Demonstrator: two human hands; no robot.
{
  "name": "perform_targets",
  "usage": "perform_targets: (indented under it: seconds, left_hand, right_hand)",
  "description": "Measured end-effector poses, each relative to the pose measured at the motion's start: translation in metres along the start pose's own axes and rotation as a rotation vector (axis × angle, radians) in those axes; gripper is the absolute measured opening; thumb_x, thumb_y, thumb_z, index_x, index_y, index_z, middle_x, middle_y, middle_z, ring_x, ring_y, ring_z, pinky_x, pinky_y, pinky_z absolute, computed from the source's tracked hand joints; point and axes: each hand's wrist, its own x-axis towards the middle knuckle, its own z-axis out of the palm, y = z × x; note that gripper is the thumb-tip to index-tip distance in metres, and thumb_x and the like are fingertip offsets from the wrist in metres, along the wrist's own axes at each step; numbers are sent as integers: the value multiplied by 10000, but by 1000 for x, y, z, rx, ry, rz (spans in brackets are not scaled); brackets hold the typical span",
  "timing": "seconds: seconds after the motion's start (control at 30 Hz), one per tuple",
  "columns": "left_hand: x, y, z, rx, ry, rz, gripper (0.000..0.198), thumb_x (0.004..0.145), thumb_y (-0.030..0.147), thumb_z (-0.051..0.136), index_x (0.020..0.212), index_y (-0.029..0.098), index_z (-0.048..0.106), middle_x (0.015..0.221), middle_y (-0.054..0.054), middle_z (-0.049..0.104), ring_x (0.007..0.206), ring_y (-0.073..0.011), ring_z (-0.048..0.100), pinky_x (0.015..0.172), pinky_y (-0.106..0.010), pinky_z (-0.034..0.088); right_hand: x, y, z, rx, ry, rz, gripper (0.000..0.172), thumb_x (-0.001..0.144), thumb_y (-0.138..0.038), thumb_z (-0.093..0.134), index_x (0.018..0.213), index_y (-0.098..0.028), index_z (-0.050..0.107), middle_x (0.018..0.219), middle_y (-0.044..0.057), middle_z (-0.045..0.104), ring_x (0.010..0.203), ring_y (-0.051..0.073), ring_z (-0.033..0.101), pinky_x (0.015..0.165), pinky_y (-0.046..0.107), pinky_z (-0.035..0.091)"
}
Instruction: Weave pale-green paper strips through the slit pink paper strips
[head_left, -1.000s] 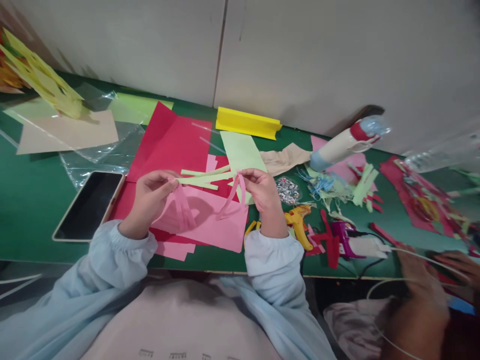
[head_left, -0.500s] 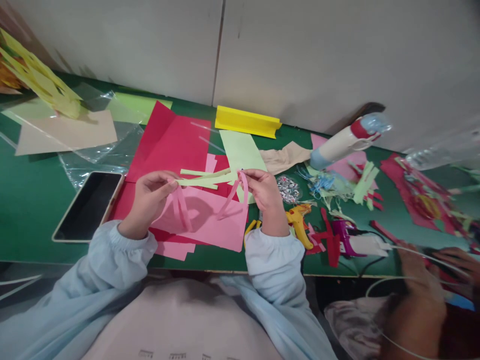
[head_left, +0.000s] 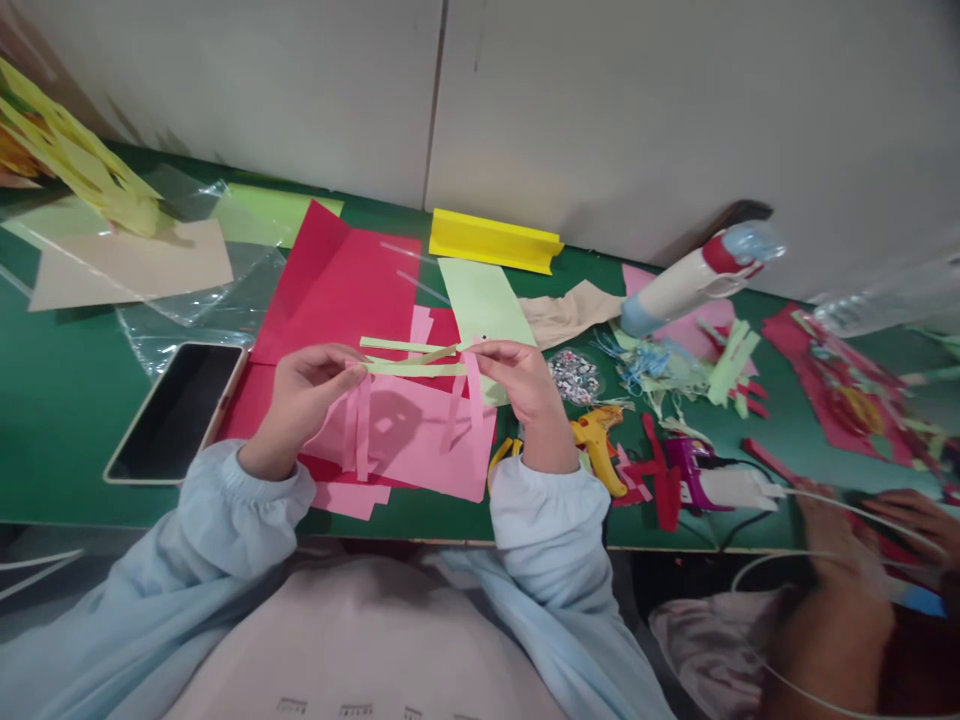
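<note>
My left hand [head_left: 304,395] pinches the left ends of light green paper strips [head_left: 414,360] and pink paper strips [head_left: 361,428] that hang down from it. My right hand [head_left: 517,385] pinches the other ends of the green strips, with more pink strips [head_left: 463,400] hanging below it. The bundle is stretched level between both hands, just above a pink paper sheet [head_left: 420,445] lying on red sheets [head_left: 341,290] on the green table [head_left: 60,400].
A phone [head_left: 176,410] lies left of my hands. A yellow folded card [head_left: 491,242], light green sheet [head_left: 480,298], sequins [head_left: 574,378], yellow scissors [head_left: 596,445], a purple glue gun [head_left: 694,475] and a bottle [head_left: 694,280] lie right. Another person's hands [head_left: 847,560] work at lower right.
The pink strips, looped between my hands before, now hang straight down. The green strips are pulled level and taut between both hands, which have shifted slightly.
</note>
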Motion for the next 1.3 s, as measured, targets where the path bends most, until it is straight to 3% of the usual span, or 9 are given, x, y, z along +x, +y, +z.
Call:
perform_targets:
  seconds: [0.23,0.37,0.43,0.63,0.8,1.07,1.3]
  left_hand:
    - [-5,3,3,158,-78,16,93,762,292,800,779,220,745,817,-40,734,752,-168,675,693,-279,553]
    - [-6,7,7,205,-134,26,91,790,297,775,770,221,730,800,-38,730,754,-172,674,696,-279,540]
    - [-6,7,9,214,-133,7,110,790,309,772,768,212,724,808,-45,731,757,-175,674,700,-284,538]
    - [-7,5,15,225,-102,-70,181,770,356,781,780,186,722,821,-65,738,761,-186,680,706,-300,535]
    - [-7,3,18,150,-133,-94,173,782,349,773,760,188,715,777,-45,724,718,-159,656,682,-274,517]
    - [-7,-2,18,28,-160,-216,277,818,394,757,686,194,619,583,27,546,487,-80,462,479,-217,366]
    - [-8,0,24,-128,-148,-349,279,786,389,788,708,194,605,608,34,548,492,-74,483,446,-199,363]
  right_hand:
    - [-4,-4,9,-206,-36,-146,204,673,-440,855,774,-267,818,1032,66,694,976,220,650,893,401,525]
    - [-7,-5,19,-450,34,-244,48,738,-322,830,780,-300,823,1075,55,695,1100,253,592,1041,473,446]
    - [-10,-5,27,-539,79,-279,60,741,-256,829,764,-310,820,1084,47,699,1158,271,550,1069,498,418]
    - [-18,-5,49,-689,138,-357,56,758,-282,834,746,-331,808,1097,40,695,1186,301,516,1089,576,357]
    - [-20,-3,61,-687,116,-359,53,762,-278,831,758,-325,808,1108,38,697,1184,291,528,1073,553,374]
    - [-21,2,69,-689,120,-348,32,812,-290,774,819,-306,801,1074,47,693,1149,274,555,1050,503,414]
    - [-22,1,71,-803,150,-451,209,807,-256,745,1007,-311,767,1091,68,665,1141,284,575,1052,492,423]
